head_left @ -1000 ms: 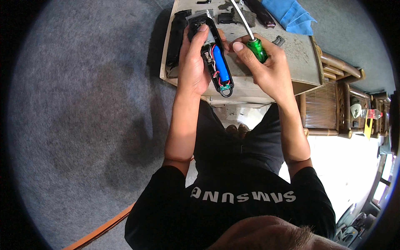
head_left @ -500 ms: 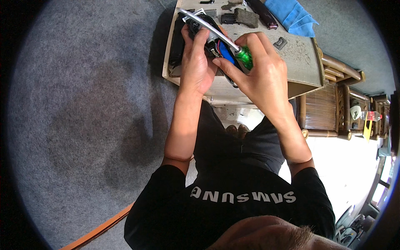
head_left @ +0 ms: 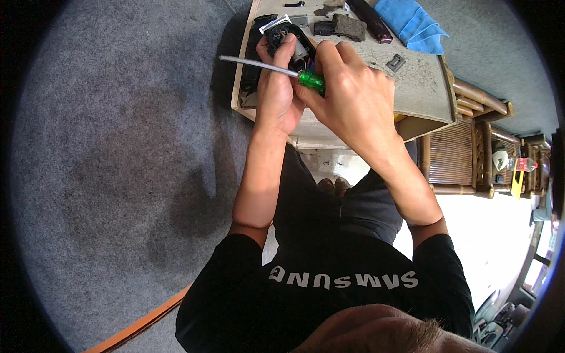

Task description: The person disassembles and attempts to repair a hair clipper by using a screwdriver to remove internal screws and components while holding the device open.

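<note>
My left hand (head_left: pixel 276 91) is closed around a hair clipper (head_left: pixel 303 41) with its casing opened up. The clipper's toothed metal blade points to the far left, and inner parts show beside my thumb. In my right hand (head_left: pixel 359 97) is a screwdriver (head_left: pixel 294 73) with a green handle. Its long metal shaft reaches left across my left hand, its tip out past the table's left edge. The right fingers bend over the clipper's lower end and hide most of it; whether they touch its inner parts I cannot tell.
On the pale wooden table (head_left: pixel 421 88) lie a blue cloth (head_left: pixel 410 25), a dark maroon casing (head_left: pixel 371 20), a grey-brown block (head_left: pixel 349 27) and a small grey part (head_left: pixel 395 62). Bits of dark debris are scattered there. Bamboo furniture (head_left: pixel 450 153) stands at the right.
The screwdriver has swung away from the clipper's blade end, its shaft now pointing left and lying lower. My right hand has turned and shifted slightly left, covering the clipper's blue inner part.
</note>
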{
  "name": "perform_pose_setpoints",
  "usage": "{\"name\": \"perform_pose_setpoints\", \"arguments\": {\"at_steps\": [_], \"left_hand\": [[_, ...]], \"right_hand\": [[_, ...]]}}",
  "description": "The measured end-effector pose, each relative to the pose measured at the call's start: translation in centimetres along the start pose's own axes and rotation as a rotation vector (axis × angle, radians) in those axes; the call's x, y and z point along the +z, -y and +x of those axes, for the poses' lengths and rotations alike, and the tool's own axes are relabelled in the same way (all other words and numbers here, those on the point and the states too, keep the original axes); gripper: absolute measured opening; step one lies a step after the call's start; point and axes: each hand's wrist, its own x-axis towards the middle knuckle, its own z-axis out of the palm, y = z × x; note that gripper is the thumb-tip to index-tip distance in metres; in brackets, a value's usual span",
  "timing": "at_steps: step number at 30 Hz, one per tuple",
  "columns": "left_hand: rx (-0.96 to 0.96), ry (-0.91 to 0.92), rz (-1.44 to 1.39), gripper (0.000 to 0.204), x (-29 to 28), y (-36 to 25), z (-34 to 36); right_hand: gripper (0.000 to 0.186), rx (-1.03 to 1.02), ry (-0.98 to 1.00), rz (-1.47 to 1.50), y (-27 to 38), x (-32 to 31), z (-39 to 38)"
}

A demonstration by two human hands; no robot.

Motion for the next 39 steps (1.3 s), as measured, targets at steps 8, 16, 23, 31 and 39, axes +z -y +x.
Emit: {"name": "perform_pose_setpoints", "arguments": {"at_steps": [8,16,23,31,39], "left_hand": [[-0.010,-0.019,0.019,0.025,0.0,-0.1,-0.3],[-0.049,0.033,0.039,0.041,-0.4,0.0,-0.2],[0.007,-0.005,0.068,0.030,0.1,-0.5,-0.5],[0.013,0.016,0.103,0.047,-0.1,-0.3,-0.4],[-0.011,0.044,0.054,0.042,-0.3,-0.5,0.0]], "right_hand": [[0.038,-0.016,0.038,0.022,0.3,0.1,0.0],[0.039,0.002,0.043,0.043,0.5,0.4,-0.1],[0.037,-0.048,0.073,0.091,0.0,-0.1,0.0],[0.035,-0.037,0.008,0.132,-0.1,1.0,-0.2],[0.035,0.001,0.021,0.172,-0.4,1.2,-0.2]]}}
